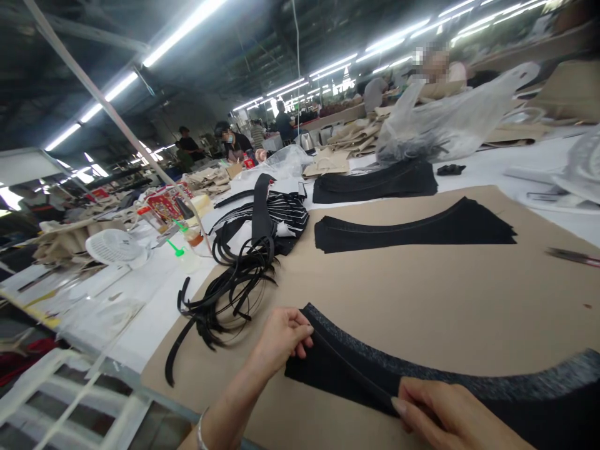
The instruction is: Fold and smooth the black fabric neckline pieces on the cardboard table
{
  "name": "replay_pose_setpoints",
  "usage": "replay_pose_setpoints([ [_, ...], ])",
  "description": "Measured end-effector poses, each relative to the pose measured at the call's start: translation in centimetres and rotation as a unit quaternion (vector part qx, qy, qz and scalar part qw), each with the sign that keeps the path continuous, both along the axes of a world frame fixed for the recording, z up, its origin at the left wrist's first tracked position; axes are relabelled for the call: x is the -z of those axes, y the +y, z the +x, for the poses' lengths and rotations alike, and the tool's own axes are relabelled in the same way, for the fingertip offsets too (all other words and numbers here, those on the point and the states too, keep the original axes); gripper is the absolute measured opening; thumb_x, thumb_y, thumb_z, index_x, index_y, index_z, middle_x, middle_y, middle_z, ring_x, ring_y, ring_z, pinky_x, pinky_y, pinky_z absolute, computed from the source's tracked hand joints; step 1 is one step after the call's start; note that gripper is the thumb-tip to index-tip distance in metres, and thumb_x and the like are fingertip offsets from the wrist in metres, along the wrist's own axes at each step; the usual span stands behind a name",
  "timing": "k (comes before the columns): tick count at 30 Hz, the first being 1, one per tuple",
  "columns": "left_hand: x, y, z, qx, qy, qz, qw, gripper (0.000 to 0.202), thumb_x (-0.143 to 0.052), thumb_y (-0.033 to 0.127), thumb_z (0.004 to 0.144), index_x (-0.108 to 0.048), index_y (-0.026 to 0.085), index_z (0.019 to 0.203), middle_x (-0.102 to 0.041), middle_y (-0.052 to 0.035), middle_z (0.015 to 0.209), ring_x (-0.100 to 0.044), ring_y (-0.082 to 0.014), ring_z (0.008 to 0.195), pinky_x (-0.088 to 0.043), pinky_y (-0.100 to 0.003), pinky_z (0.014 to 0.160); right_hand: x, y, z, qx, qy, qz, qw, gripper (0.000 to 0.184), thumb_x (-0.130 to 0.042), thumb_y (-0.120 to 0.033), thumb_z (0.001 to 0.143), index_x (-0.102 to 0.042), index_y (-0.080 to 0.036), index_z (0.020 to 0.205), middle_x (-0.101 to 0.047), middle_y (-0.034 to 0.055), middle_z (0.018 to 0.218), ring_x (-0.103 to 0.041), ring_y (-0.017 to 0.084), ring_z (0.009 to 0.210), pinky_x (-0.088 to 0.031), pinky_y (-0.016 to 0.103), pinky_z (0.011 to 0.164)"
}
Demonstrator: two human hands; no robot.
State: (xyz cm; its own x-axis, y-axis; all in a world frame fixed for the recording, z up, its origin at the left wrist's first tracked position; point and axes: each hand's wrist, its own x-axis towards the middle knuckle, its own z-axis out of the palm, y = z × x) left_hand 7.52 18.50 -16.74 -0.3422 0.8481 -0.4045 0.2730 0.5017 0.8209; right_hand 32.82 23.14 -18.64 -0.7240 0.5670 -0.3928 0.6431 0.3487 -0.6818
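Down at the near edge, both hands are on the black fabric piece (356, 369), a long curved cut lying flat on the brown sheet (422, 294) and sweeping from centre frame off to the right border. The left hand (284, 337) is at the piece's narrow left end, fingers curled in and clenched with the thumb, pinching that tip of cloth. A thin bracelet (201, 431) shows on that wrist. The right hand (450, 415) is further along the same piece, lying on top of it, fingers stretched out and loose, thumb pressing on a raised fold line that runs along the cloth; nothing is gripped there, just flat contact. The upper edge of the piece looks greyer and speckled, the rest plain black.

Just to the left of the left hand, a tangle of black strips (225, 294) spills over the sheet's edge towards the white table (150, 306). Beyond it lies a striped cloth (285, 212). Further up the sheet, well apart from the hands, sits a stack of black pieces (412, 228) in the same curved shape, with a second stack (375, 181) behind it on the white surface. A crumpled plastic bag (445, 125) rests just past that. Far left, a small white fan (115, 247) lies on the table, and other people are at work in the background
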Motion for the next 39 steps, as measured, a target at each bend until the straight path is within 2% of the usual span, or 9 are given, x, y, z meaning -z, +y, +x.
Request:
replay_pose_setpoints([
  [5,0.3,1.5,-0.2,0.004,0.049,-0.017,0.999,0.006,-0.054,0.018,0.077,-0.055,0.014,0.072,-0.061,0.0017,0.056,-0.051,-0.007,0.037,-0.032,-0.015,0.035,-0.6,0.8,-0.3,-0.005,-0.045,0.017,0.999,0.034,-0.029,-0.042,0.091,-0.041,-0.022,0.067,-0.063,0.0061,0.075,-0.056,0.021,0.069,-0.033,0.026,0.057],
  [11,0.8,2.6,0.0,0.021,0.115,-0.035,0.993,0.011,-0.05,0.015,0.08,-0.057,0.015,0.072,-0.061,0.0014,0.056,-0.055,-0.0086,0.039,-0.036,-0.015,0.035,-1.3,1.3,-0.6,-0.001,-0.071,0.015,0.997,0.031,-0.027,-0.034,0.093,-0.037,-0.022,0.066,-0.064,0.0072,0.076,-0.057,0.022,0.07,-0.036,0.028,0.06],
  [19,0.8,2.8,0.6,0.011,0.173,-0.058,0.983,0.014,-0.048,0.013,0.081,-0.059,0.015,0.072,-0.064,-0.0003,0.058,-0.06,-0.0119,0.044,-0.039,-0.017,0.037,-1.1,1.6,-0.5,0.012,-0.083,-0.002,0.997,0.03,-0.03,-0.027,0.094,-0.041,-0.021,0.067,-0.065,0.0063,0.077,-0.056,0.02,0.07,-0.034,0.026,0.061],
  [27,1.1,3.1,0.7,0.016,0.213,-0.054,0.975,0.013,-0.051,0.013,0.078,-0.059,0.016,0.069,-0.063,0.001,0.057,-0.06,-0.0113,0.043,-0.038,-0.016,0.038,-1.3,1.8,-0.6,0.023,-0.088,-0.002,0.996,0.031,-0.032,-0.025,0.095,-0.041,-0.021,0.067,-0.065,0.0054,0.076,-0.055,0.019,0.07,-0.033,0.026,0.062],
  [39,2.0,3.1,0.7,0.015,0.223,-0.06,0.973,0.013,-0.047,0.014,0.08,-0.057,0.016,0.072,-0.065,0.0005,0.059,-0.063,-0.0121,0.046,-0.041,-0.016,0.041,-1.3,1.8,-0.7,0.03,-0.084,0.007,0.996,0.033,-0.032,-0.025,0.097,-0.046,-0.021,0.068,-0.067,0.0058,0.078,-0.06,0.021,0.074,-0.036,0.027,0.064],
])
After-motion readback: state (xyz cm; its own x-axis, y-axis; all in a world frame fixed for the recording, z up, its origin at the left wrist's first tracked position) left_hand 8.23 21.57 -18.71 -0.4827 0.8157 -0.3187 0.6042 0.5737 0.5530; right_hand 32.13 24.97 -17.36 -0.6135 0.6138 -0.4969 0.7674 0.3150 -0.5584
